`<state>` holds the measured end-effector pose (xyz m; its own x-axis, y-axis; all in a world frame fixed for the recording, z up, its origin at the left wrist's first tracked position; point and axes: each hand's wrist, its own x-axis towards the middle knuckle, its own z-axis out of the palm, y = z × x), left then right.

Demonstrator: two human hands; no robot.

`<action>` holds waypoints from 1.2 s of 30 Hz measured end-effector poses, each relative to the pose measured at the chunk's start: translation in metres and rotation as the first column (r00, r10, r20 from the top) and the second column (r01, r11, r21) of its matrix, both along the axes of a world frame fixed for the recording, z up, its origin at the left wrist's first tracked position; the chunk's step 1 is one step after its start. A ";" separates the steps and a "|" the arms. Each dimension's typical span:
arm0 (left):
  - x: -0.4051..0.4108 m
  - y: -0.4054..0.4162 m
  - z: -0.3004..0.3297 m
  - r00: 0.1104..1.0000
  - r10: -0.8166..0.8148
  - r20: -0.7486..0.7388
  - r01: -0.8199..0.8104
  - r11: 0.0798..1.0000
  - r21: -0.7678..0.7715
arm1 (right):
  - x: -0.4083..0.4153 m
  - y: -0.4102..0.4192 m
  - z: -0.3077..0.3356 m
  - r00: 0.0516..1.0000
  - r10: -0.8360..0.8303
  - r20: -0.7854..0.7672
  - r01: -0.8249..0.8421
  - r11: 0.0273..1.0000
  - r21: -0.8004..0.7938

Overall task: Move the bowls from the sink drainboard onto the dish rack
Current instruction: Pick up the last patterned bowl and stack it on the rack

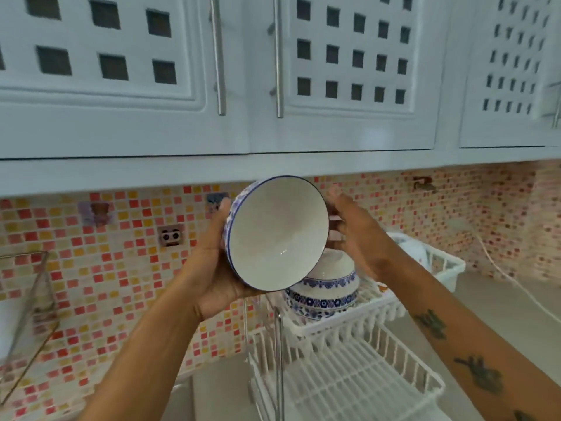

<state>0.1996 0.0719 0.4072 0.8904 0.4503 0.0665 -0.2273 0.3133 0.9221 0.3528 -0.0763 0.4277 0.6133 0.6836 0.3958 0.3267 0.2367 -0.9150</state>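
A white bowl with a blue rim and blue floral outside point(277, 235) is held up in mid-air, tipped so its inside faces me. My left hand point(209, 262) grips its left and bottom edge. At the bowl's right rim my right hand point(355, 235) presses with fingers spread. Below and just behind it, a second matching bowl point(324, 291) rests upside down on the upper tier of the white wire dish rack point(349, 378). The held bowl hides part of that second bowl.
White cupboards with steel handles point(220, 56) hang close above the hands. A mosaic-tiled wall with a socket point(171, 235) runs behind. A metal-framed shelf point(27, 314) stands at the left edge. A white item point(416, 250) lies at the rack's far end. Beige counter point(485, 305) stretches right.
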 end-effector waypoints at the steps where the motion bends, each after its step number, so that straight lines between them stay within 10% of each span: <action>1: 0.007 -0.004 0.003 0.999 0.040 -0.004 -0.040 0.997 0.064 | 0.009 -0.005 0.003 1.000 -0.005 0.013 0.006 0.999 -0.039; 9: 0.062 -0.022 -0.002 0.974 0.210 0.084 -0.225 0.860 0.458 | 0.059 -0.014 0.004 0.998 -0.047 0.045 0.057 0.968 -0.246; 16: 0.093 -0.022 -0.025 0.909 0.405 0.101 -0.323 0.527 0.786 | 0.084 -0.010 -0.016 0.998 0.044 0.047 -0.025 0.935 -0.354; 36: 0.129 -0.019 -0.055 0.855 0.517 -0.033 -0.131 0.277 0.952 | 0.130 0.011 -0.069 0.984 0.070 -0.164 -0.132 0.903 -0.409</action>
